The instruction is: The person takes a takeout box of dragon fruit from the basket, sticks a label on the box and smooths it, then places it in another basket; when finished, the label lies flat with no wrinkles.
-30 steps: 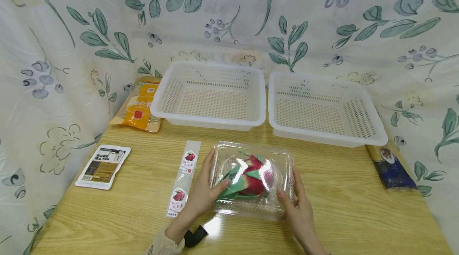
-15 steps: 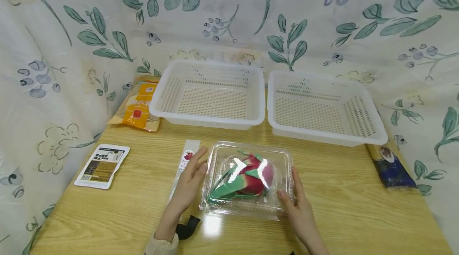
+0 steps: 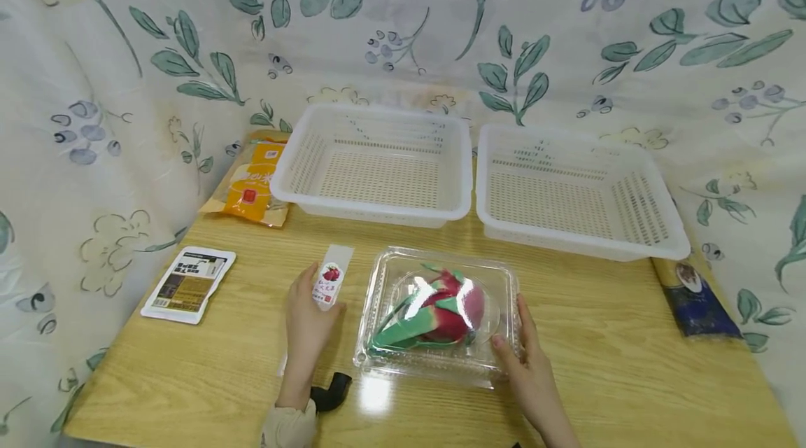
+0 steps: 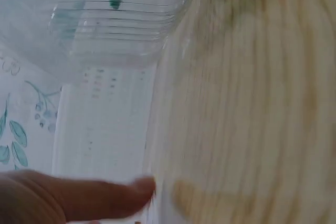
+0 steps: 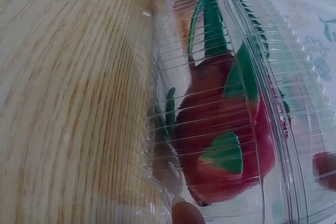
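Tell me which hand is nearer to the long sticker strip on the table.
Left. The left hand lies on the sticker strip, covering its near end. The right hand is across the clear clamshell box, touching that box's right front corner, well apart from the strip.

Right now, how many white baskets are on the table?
2. One white basket sits at the back middle; the other basket is right beside it, toward the right edge. None seems hidden.

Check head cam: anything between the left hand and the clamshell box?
Only bare table in the head view. The left hand rests on the label strip, beside the clamshell box and apart from it.
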Available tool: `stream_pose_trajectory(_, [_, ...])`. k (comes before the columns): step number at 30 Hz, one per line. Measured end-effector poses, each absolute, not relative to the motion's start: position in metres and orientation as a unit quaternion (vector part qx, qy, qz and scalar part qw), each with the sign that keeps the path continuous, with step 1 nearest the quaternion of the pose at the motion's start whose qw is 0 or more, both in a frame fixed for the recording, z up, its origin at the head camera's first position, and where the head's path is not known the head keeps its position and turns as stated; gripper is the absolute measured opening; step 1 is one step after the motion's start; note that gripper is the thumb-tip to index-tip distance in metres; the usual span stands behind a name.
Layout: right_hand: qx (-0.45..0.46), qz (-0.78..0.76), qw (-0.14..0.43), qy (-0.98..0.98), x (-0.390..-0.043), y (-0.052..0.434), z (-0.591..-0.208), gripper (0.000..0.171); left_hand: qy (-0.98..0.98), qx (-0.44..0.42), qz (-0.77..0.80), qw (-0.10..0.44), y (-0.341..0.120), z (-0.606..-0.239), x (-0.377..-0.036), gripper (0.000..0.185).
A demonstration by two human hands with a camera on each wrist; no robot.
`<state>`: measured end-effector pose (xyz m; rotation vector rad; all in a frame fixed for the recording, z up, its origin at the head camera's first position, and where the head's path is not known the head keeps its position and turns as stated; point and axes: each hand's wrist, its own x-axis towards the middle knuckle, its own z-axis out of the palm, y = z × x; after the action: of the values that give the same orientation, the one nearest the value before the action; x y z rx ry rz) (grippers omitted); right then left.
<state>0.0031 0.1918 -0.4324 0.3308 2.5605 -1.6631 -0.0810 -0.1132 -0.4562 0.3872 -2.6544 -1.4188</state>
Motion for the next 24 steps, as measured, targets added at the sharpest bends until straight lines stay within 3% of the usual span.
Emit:
stream_pose_trajectory(5, [0.108, -0.541, 0.033, 0.833, 0.005, 0.192, -0.434, 0.076, -0.884, 0.153, -0.436, 0.078, -0.118, -0.464, -0.082, 0.088])
stream_pose_trajectory(12, [0.104, -0.53, 0.031, 0.841, 0.005, 0.192, -0.435, 0.076, -0.886, 0.185, -0.407, 0.123, -0.125, -0.462, -0.074, 0.076])
stream_pose_trajectory(24, [0.099, -0.538, 0.039, 0.836, 0.002, 0.192, -0.436, 0.075, -0.925, 0.172, -0.339, 0.011, -0.14, -0.448, -0.075, 0.077])
